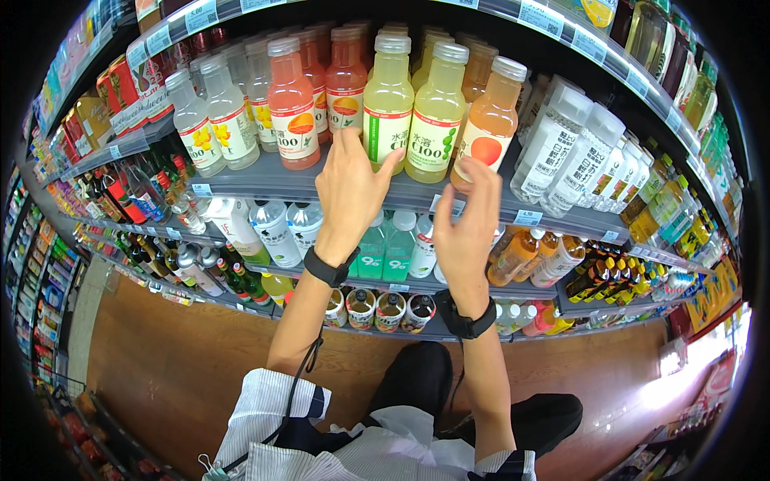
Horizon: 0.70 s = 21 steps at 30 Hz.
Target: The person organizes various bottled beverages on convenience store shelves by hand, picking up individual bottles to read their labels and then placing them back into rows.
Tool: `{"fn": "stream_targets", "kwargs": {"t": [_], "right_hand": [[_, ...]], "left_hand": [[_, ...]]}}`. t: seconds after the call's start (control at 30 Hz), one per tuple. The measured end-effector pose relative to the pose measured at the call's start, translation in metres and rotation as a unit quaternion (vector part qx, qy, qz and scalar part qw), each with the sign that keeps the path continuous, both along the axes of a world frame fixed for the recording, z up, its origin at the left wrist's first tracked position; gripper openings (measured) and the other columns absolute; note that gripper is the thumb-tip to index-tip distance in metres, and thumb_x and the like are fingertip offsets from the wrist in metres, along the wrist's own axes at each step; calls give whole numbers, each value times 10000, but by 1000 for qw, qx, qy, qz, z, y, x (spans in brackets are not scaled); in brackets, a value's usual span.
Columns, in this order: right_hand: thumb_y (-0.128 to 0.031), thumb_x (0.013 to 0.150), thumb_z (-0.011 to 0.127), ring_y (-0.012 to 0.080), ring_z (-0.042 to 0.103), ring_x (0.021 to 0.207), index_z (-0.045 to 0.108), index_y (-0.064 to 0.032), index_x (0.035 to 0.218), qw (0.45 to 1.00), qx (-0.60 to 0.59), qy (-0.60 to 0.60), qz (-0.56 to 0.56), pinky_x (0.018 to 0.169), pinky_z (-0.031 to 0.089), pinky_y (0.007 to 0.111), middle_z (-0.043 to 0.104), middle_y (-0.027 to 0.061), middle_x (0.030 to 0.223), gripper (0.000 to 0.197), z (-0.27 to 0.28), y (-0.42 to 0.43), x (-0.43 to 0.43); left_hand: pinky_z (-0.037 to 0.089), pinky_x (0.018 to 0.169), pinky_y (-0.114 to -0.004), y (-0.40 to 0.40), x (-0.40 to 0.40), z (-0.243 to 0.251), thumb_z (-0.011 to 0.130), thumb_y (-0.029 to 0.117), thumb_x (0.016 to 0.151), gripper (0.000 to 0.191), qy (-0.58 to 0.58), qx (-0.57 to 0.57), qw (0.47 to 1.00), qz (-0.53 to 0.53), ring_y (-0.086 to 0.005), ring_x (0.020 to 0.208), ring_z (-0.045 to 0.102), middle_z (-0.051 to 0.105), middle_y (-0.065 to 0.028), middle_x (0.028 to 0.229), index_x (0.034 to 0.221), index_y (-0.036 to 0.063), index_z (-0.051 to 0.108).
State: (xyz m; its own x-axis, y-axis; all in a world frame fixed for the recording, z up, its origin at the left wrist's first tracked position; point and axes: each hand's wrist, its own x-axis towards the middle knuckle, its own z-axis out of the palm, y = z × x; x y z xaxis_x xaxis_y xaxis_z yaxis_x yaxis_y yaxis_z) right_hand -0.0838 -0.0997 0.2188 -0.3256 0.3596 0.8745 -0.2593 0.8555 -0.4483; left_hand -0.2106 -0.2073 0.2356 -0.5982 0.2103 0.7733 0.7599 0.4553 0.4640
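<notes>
My left hand (354, 187) is in front of the shelf edge, fingers up by a red juice bottle (346, 90) set further back. Its thumb overlaps the base of a yellow-green juice bottle (388, 105); whether they touch I cannot tell. My right hand (468, 225), slightly blurred, has thumb and fingers apart just below an orange juice bottle (490, 120). Its fingertips cover part of that bottle's base, and contact is unclear. Between the hands stands a second yellow-green bottle (436, 114). Left of my left hand is a front red bottle (293, 105). Both wrists wear black bands.
Clear bottles with yellow-fruit labels (195, 126) stand left on the grey shelf (258, 180). White-labelled water bottles (556, 141) lean at right. An upper shelf edge (541, 18) with price tags curves overhead. Lower shelves hold green bottles (397, 246) and dark-capped bottles (390, 309). Wooden floor (198, 349) lies below.
</notes>
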Motion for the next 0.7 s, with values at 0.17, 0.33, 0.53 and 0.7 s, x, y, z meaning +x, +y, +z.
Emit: {"fn": "stream_targets", "kwargs": {"t": [0.17, 0.33, 0.53, 0.7], "right_hand": [[-15, 900, 732, 421, 580, 1184, 473, 60, 1390, 987, 30, 36, -154, 1002, 483, 469, 575, 247, 1297, 559, 21, 29, 1], [-191, 858, 849, 453, 673, 1115, 464, 62, 1411, 986, -53, -77, -136, 899, 551, 495, 654, 276, 1253, 719, 24, 41, -6], [-239, 834, 866, 436, 683, 1121, 502, 32, 1387, 978, -89, -112, -149, 897, 554, 479, 690, 260, 1210, 716, 29, 45, -6], [-162, 857, 877, 262, 726, 1083, 515, 56, 1367, 988, -105, -26, -106, 921, 571, 373, 709, 205, 1222, 661, 20, 42, -4]], "left_hand": [[563, 750, -501, -4, 2, 1, 796, 363, 913, 549, 11, 11, 1000, -10, -412, 1019, 666, 616, -197, 1117, 1208, -14, 527], [558, 765, -508, 1, 4, 0, 784, 340, 923, 536, 13, 11, 1000, -11, -418, 1023, 660, 617, -203, 1114, 1229, -14, 522], [550, 770, -509, 2, 1, -3, 783, 337, 923, 528, 42, 15, 999, -5, -420, 1006, 658, 621, -214, 1088, 1215, -17, 521], [527, 847, -502, 1, 2, -2, 761, 279, 938, 517, 51, 33, 998, -17, -423, 1059, 632, 605, -219, 1141, 1274, -31, 520]]}}
